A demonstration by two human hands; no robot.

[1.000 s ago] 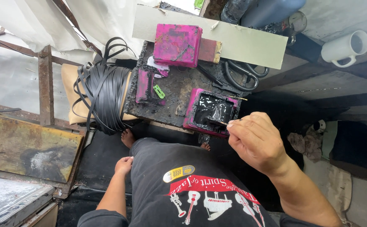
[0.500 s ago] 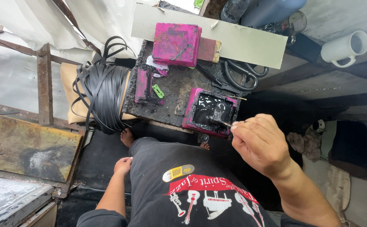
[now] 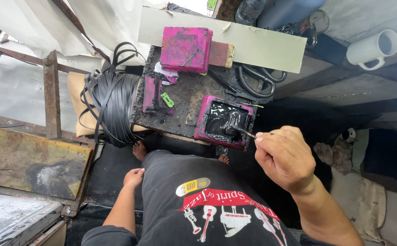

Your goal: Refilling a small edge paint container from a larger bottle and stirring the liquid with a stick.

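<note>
Centre of frame: pink tray (image 3: 201,122) filled with glossy black liquid (image 3: 223,120). Above it, magenta box (image 3: 185,49), smeared dark. Centre left: coil of black strips (image 3: 112,102) on tan cushion (image 3: 76,98). Upper right: white mug (image 3: 372,48); pale grey-green board (image 3: 253,43). Bottom centre: black shirt (image 3: 198,200) printed in red, white and yellow. Lower left: yellowed, rust-stained panel (image 3: 30,159).
</note>
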